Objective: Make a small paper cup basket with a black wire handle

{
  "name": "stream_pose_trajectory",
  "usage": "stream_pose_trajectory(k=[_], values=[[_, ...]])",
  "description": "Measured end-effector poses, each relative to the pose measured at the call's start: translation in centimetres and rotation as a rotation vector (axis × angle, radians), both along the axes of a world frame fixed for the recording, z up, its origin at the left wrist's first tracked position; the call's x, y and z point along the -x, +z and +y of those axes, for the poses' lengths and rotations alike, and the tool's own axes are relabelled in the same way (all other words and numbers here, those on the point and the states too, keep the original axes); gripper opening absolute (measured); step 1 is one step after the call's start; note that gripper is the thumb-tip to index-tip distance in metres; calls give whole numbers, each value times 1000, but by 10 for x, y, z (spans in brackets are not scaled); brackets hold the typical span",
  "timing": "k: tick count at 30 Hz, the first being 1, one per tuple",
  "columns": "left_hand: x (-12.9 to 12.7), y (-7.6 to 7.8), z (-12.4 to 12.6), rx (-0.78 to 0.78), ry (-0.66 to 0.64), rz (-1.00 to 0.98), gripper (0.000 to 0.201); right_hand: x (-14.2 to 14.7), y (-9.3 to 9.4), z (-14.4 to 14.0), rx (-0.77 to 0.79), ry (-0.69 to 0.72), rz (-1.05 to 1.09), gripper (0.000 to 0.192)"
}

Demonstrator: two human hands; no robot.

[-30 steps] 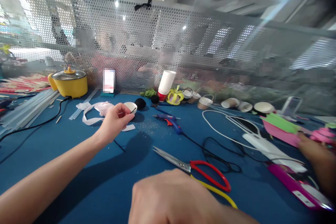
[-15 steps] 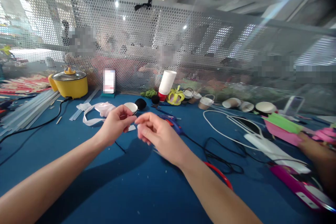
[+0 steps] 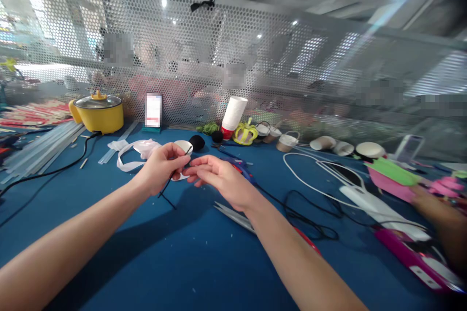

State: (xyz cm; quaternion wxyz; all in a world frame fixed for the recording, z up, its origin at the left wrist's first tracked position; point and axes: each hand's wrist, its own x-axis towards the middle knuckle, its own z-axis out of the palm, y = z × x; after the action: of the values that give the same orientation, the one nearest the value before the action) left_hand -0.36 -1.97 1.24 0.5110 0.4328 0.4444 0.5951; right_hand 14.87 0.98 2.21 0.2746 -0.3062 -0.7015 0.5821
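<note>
A: Nearest us — two bare forearms over the blue table point(image 3: 109, 272). Scissors point(image 3: 233, 215) lie flat under the right forearm, red handle mostly hidden.

B: And the hands?

A: Left hand point(image 3: 160, 169) pinched shut on a thin black strand point(image 3: 168, 185), which hangs from the fingers down toward the tabletop. Right hand point(image 3: 215, 177) loosely curled, fingertips just meeting the left's; whether it grips the strand too, I cannot tell.

B: How far along, would you say?

A: Early, by my guess — the strand is not joined to anything I can see. A white disc point(image 3: 182, 146) and a black pom-pom point(image 3: 197, 142) lie just beyond the fingers, untouched. The blue glue gun point(image 3: 242, 171) is half hidden behind the right hand.

B: Farther back?

A: White ribbon point(image 3: 134, 153), a yellow pot point(image 3: 98, 112), a stack of paper cups point(image 3: 233, 114) against the perforated screen point(image 3: 219, 58). Far right, another person's hand point(image 3: 438, 214) by pink pieces.
</note>
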Motion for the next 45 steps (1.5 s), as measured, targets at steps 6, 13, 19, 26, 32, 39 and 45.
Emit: stream_pose_trajectory(k=[6,13,19,26,32,39,45], values=[[2,0,1,-8,1,10,23,2,-4,-1,-5,-5,-52,18],[0,1,0,21,-14,0,25,-3,2,-1,-301,18,-381,32],[0,-1,-1,44,-68,0,25,-5,-1,3,-361,-35,-420,15],[0,-3,-2,87,-188,-58,26,-7,-1,10,-341,-194,-172,17],[2,0,-2,50,-158,-68,26,1,-5,-1,-296,-67,-376,24],[2,-1,-2,37,-161,-86,26,6,-22,-12,-595,174,-895,17],[1,-2,-2,44,-160,-74,25,10,-42,-16,-675,242,-955,6]])
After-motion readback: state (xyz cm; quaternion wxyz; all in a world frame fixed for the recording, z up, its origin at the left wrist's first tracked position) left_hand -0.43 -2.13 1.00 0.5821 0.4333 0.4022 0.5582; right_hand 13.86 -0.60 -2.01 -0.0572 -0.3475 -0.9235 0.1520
